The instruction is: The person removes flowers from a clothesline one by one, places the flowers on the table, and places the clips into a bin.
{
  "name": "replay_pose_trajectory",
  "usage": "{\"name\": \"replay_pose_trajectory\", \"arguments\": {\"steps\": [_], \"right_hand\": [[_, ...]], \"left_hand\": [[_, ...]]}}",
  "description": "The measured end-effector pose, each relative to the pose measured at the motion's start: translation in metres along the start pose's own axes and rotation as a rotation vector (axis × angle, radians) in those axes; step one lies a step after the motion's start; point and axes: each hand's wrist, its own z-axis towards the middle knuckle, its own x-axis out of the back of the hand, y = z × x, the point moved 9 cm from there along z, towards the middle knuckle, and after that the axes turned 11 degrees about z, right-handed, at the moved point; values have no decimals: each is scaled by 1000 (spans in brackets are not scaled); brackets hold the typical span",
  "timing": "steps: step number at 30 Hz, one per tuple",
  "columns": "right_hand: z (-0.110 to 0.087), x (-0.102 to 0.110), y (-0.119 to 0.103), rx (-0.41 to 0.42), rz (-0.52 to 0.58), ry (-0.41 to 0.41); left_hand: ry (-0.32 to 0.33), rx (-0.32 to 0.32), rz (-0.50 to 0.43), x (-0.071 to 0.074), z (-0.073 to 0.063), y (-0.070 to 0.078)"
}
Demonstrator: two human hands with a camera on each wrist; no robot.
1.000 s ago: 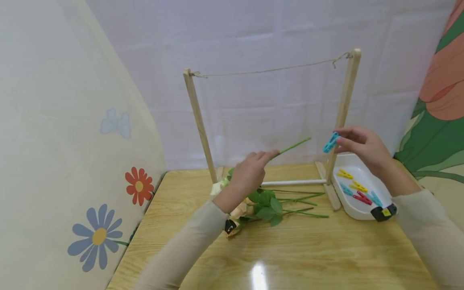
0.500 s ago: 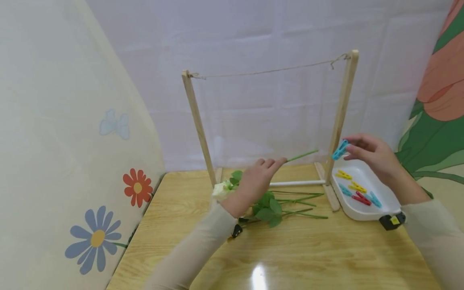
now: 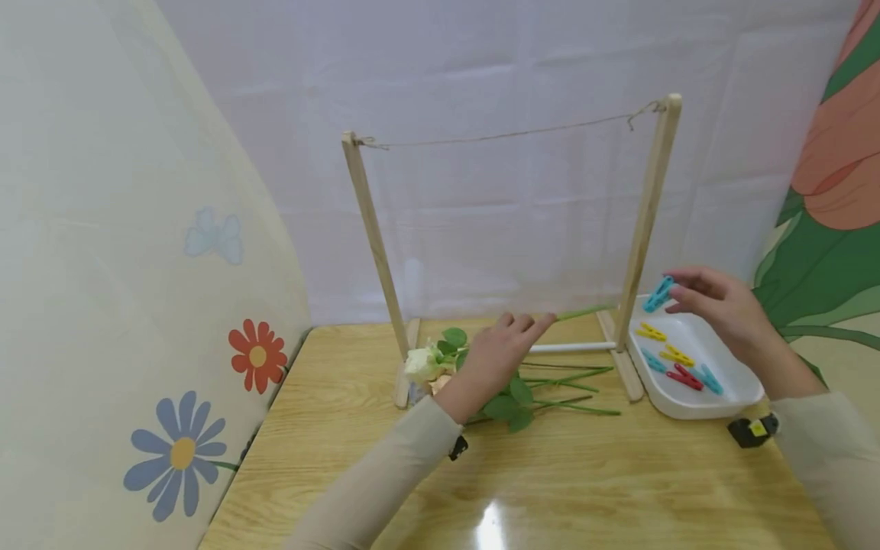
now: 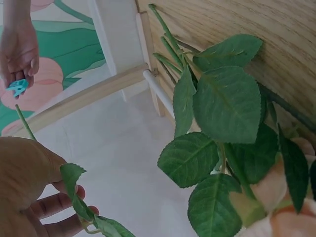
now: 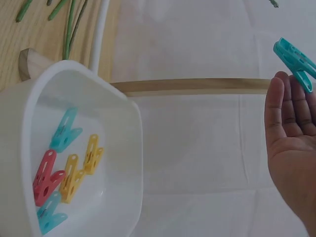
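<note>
My left hand (image 3: 496, 353) grips the green stem (image 3: 580, 312) of a flower, low over the back of the table. The stem's cut end points right, and a small leaf (image 4: 72, 174) hangs by the fingers in the left wrist view. A white rose (image 3: 421, 364) shows left of this hand. Under the forearm lie more roses, their leaves (image 3: 505, 407) and bare stems (image 3: 577, 410) spread rightward, the blooms partly hidden. Above the white tray (image 3: 677, 412), my right hand (image 3: 725, 309) pinches a blue clothespin (image 3: 658, 295) at the fingertips.
Behind the flowers stands a wooden frame (image 3: 649, 221) with twine (image 3: 509, 136) tied between its posts and a white bar (image 3: 574, 347) low down. Yellow clothespins (image 3: 677, 354), a red clothespin (image 3: 684, 376) and blue clothespins (image 3: 711, 379) lie in the tray.
My left hand has lowered and shifted right with the stem, uncovering the white rose. My right hand has moved right and down with the blue clothespin, away from the frame's post.
</note>
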Motion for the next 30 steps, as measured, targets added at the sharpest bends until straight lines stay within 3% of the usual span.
{"name": "replay_pose_trajectory", "arguments": {"steps": [8,16,26,30], "right_hand": [[-6,16,9,-20,9,45],[-12,30,16,-52,18,94],[-18,54,27,-133,-33,173],[-19,64,32,-173,-127,197]], "left_hand": [[-32,-26,53,-10,0,12],[-13,-63,96,-14,-1,24],[-48,-80,125,-26,-3,36],[-52,-93,156,-27,-4,41]]}}
